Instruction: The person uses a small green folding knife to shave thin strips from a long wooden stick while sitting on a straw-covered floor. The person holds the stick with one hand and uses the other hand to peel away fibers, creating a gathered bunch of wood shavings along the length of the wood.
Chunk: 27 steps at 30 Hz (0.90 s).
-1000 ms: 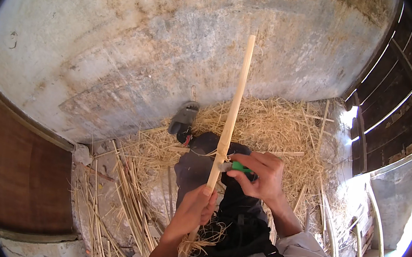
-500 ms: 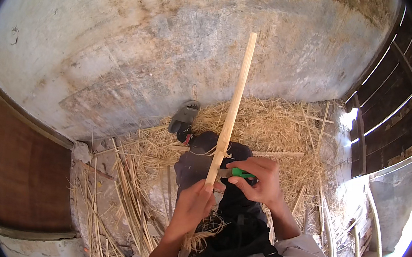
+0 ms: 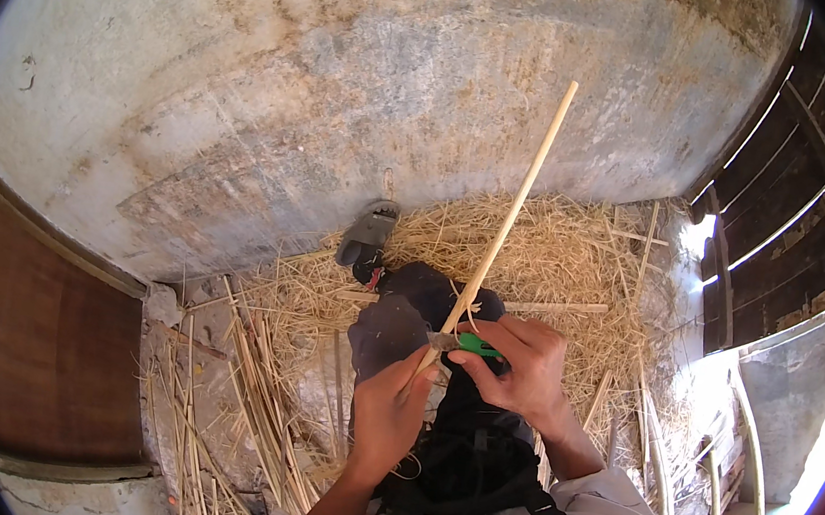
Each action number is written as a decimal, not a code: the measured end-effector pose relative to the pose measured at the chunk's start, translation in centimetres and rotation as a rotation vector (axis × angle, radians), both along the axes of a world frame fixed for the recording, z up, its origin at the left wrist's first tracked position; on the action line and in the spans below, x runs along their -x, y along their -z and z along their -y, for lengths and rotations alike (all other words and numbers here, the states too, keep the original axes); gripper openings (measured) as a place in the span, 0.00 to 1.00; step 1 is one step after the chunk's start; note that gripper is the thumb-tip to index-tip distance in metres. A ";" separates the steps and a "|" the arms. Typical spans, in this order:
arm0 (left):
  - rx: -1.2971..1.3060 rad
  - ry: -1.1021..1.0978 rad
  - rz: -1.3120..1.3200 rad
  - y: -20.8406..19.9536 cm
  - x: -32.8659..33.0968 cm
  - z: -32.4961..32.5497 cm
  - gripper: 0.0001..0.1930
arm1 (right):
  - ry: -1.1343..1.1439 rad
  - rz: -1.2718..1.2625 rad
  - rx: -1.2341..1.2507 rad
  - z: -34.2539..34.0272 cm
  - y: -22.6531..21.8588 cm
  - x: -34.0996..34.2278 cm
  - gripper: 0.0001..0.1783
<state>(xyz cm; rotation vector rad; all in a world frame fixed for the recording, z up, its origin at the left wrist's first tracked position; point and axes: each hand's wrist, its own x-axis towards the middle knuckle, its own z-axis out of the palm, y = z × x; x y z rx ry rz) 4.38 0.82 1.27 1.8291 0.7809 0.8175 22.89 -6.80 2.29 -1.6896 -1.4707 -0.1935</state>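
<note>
My left hand [image 3: 388,411] is closed around the lower end of a long pale bamboo strip [image 3: 513,213], which slants up and away to the right. In my right hand [image 3: 521,370] is a knife with a green handle [image 3: 477,345]. Its short blade [image 3: 444,341] lies across the strip, just above my left fingers. A thin curled shaving [image 3: 472,309] clings to the strip a little beyond the blade. Both hands are above my dark-trousered legs [image 3: 395,331].
Pale shavings [image 3: 554,252] cover the floor ahead, up to a stained wall [image 3: 380,83]. Bundled long strips [image 3: 262,398] lie to the left, near a brown panel [image 3: 39,319]. Curved poles [image 3: 750,444] lean at the right. One foot wears a grey sandal [image 3: 370,233].
The bamboo strip has tilted further right and turned, showing a narrower side. The knife blade now lies across it rather than at its right edge. My hands have shifted only slightly.
</note>
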 end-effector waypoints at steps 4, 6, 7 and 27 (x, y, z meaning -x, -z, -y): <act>-0.003 -0.018 -0.011 0.0 -0.2 0.1 0.16 | 0.028 0.015 -0.020 -0.1 0.0 0.1 0.18; -0.015 -0.028 -0.044 -0.3 -0.1 0.2 0.16 | 0.043 0.019 -0.029 -0.1 -0.1 0.1 0.18; -0.006 -0.032 -0.048 -0.5 -0.1 0.3 0.16 | 0.049 0.021 -0.031 -0.2 -0.2 0.1 0.19; -0.014 -0.062 -0.132 -0.2 -0.3 0.1 0.18 | 0.187 -0.047 -0.074 -1.6 0.2 -1.1 0.15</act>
